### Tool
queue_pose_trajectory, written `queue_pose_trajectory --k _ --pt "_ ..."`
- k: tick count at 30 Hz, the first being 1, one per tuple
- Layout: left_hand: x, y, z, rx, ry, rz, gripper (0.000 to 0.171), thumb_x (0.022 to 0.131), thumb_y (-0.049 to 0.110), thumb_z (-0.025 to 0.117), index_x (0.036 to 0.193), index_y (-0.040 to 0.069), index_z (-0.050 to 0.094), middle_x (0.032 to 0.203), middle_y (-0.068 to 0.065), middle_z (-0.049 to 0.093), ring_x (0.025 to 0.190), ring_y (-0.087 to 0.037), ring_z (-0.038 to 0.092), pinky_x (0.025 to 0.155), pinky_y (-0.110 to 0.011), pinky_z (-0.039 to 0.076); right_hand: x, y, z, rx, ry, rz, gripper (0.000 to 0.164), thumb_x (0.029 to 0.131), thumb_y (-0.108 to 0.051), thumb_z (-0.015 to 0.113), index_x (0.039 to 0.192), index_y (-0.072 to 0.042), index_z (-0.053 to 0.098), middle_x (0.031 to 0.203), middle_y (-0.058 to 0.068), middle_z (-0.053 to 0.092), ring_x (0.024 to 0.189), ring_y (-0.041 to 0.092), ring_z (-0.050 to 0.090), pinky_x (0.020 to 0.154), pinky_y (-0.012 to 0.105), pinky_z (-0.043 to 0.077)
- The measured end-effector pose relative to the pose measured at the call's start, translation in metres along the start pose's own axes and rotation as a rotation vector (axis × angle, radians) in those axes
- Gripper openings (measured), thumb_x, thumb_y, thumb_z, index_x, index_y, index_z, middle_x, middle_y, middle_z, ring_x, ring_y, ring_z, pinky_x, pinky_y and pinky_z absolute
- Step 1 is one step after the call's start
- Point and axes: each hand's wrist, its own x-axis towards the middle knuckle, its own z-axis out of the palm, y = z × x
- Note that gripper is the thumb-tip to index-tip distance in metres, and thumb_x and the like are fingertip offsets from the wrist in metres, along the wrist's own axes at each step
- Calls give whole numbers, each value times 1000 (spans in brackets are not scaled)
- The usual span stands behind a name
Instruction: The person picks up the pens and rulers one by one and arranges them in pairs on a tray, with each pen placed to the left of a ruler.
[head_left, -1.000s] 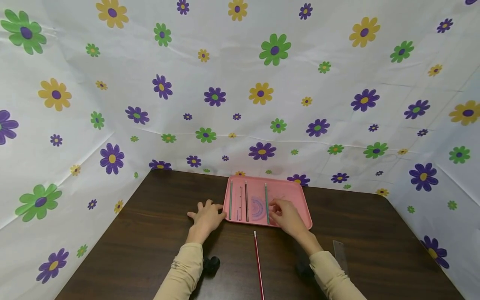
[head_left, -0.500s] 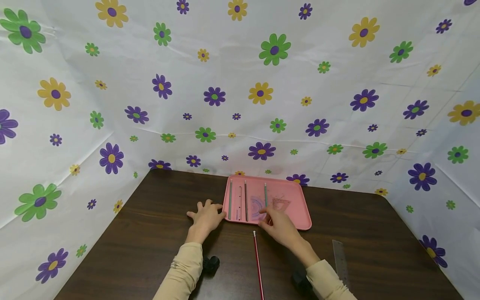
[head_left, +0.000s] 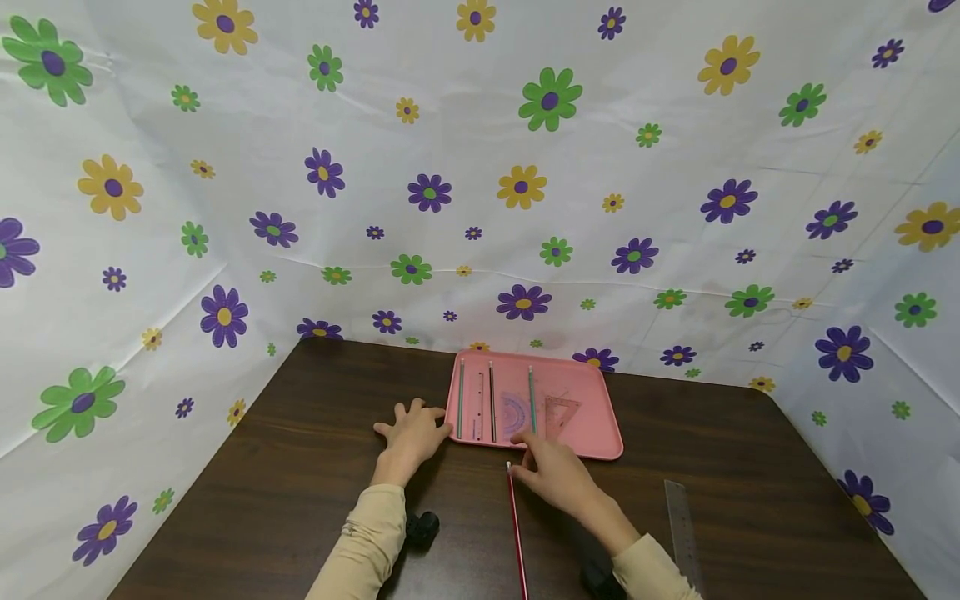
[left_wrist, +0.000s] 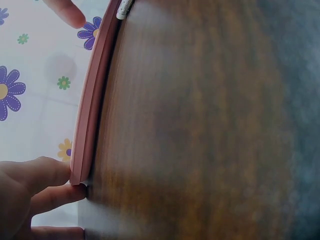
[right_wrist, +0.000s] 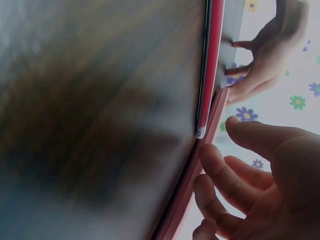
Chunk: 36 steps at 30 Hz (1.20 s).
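Note:
The pink tray (head_left: 588, 446) lies at the table's far side. On it lie two green pencils, the left pencil (head_left: 461, 400) and the right pencil (head_left: 532, 392), with a dark pencil (head_left: 492, 400), a narrow clear ruler (head_left: 480, 408), a protractor (head_left: 515, 414) and a set square (head_left: 561, 412). My left hand (head_left: 412, 437) rests with spread fingers beside the tray, a digit touching its near left corner. My right hand (head_left: 558, 475) hovers at the near edge, fingers loosely bent and holding nothing. Its fingertips are close to the white end of a red pencil (head_left: 516, 525) on the table.
A wide clear ruler (head_left: 681, 529) lies on the dark wooden table (head_left: 300, 500) to the right of my right forearm. Black wrist devices sit at both wrists, the left device (head_left: 422, 530) among them. A flowered cloth (head_left: 450, 150) walls the back and sides.
My right hand has left the set square in the tray, moving left and then toward me to the red pencil's end. The set square now shows. My left hand stays put.

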Motion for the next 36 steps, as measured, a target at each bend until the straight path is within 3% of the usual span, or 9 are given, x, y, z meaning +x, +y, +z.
queue_pose_trajectory --k 36 --pt "0 -1 0 -5 -6 1 40 97 37 62 130 15 68 144 -22 47 134 -52 32 97 -87 15 -26 -23 -2 -14 -232 18 62 85 -30 78 134 1 57 63 -13 57 53 0 46 51 23 38"
